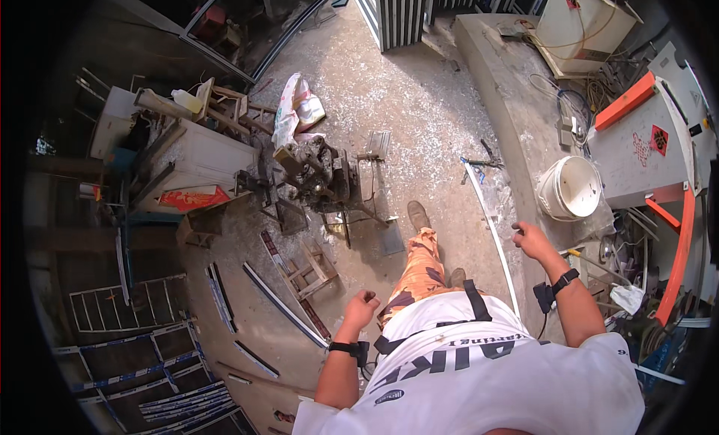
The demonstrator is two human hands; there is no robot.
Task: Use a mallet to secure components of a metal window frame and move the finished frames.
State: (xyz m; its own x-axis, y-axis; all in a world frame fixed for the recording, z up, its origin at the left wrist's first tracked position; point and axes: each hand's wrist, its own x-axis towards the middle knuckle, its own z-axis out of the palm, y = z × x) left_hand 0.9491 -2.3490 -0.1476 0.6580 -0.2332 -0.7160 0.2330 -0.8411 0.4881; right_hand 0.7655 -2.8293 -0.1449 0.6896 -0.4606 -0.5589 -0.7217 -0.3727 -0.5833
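Observation:
Both my arms hang bent in front of me, each with a black band on the wrist. My left hand (361, 309) is loosely curled with nothing visible in it, beside my patterned orange trousers (413, 274). Closest to it on the floor are a small wooden frame (318, 269) and a long dark-red strip (299, 296). My right hand (532, 240) is held out, its thumb and forefinger slightly apart, and looks bare. Below it a long white strip (496, 236) lies along the floor. A white bucket (573, 188) stands just beyond, to the right.
Ahead on the left stands a dirty metal machine (318, 169), with a white sack (296, 113) behind it. Metal profiles (277, 300) and ladder-like frames (131, 304) lie at left. A concrete ledge (498, 98) runs along the right, near a grey cabinet (636, 143). Pale scraps litter the floor.

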